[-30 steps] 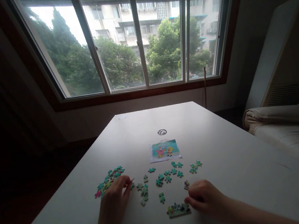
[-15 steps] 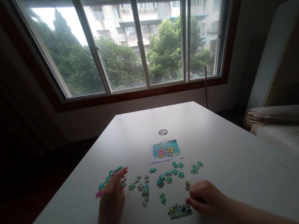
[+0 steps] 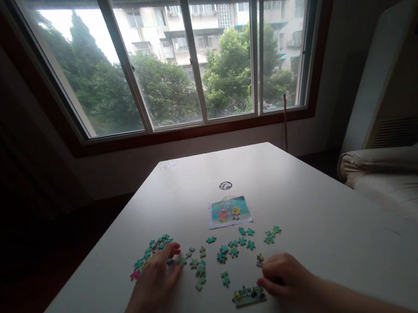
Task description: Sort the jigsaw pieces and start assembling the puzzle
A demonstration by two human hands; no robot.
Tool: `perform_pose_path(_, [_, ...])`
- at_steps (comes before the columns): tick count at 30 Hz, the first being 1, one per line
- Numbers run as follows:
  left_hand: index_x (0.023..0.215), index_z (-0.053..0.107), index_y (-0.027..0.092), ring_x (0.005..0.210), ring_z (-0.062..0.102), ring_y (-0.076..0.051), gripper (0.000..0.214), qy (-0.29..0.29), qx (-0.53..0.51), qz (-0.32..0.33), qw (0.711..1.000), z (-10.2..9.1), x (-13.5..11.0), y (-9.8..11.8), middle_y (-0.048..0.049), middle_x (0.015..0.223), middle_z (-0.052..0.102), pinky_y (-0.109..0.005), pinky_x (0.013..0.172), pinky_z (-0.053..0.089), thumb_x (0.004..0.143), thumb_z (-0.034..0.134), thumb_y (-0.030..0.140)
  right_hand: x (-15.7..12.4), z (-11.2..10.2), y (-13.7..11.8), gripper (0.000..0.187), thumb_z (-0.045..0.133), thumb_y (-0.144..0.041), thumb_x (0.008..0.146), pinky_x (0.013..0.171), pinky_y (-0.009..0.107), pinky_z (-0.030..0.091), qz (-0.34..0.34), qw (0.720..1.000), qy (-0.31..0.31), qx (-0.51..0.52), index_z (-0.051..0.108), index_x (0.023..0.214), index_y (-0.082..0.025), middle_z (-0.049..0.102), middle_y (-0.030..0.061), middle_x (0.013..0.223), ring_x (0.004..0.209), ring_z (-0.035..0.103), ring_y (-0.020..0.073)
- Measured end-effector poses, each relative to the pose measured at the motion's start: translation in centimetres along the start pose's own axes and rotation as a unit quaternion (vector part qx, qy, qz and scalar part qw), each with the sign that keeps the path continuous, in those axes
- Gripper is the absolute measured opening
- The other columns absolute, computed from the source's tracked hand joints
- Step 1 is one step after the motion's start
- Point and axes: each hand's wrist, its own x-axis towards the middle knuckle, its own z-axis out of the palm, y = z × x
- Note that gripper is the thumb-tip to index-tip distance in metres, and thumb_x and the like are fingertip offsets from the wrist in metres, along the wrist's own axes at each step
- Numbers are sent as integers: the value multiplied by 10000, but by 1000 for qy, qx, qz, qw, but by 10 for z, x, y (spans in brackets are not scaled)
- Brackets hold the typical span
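Observation:
My left hand [image 3: 156,280] lies on the white table [image 3: 318,224] with its fingers stretched out, fingertips on the right edge of a heap of teal puzzle pieces [image 3: 150,250]. My right hand [image 3: 286,276] is curled, its fingertips pinching the right end of a small joined strip of puzzle [image 3: 249,295]. One loose coloured piece [image 3: 260,259] lies just above that hand. Several teal pieces [image 3: 231,249] are scattered between the hands. A picture card [image 3: 228,212] showing cartoon figures lies further back.
A round cable hole [image 3: 225,185] sits in the table behind the card. A wide window [image 3: 187,51] fills the far wall. To the right stand a cushioned seat [image 3: 399,172] and a tall slanted panel [image 3: 385,66]. The floor at left is dark.
My left hand let go of its pinch, spread its fingers and shifted a little left and forward onto the heap of pieces. My right hand stayed at the joined strip.

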Motion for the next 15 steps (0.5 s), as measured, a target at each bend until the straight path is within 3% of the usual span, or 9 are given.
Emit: perform_pose_path(15, [879,573,186,781,574,-189,199,-176,-30,-22,984,-11,5,3,-18,833,637,-283,717,433,702,488,219,0,1,2,365,448,-285,808,491,224,200,5,1000,-3,-7,270,510,-171,280,-51,492,470,275,82])
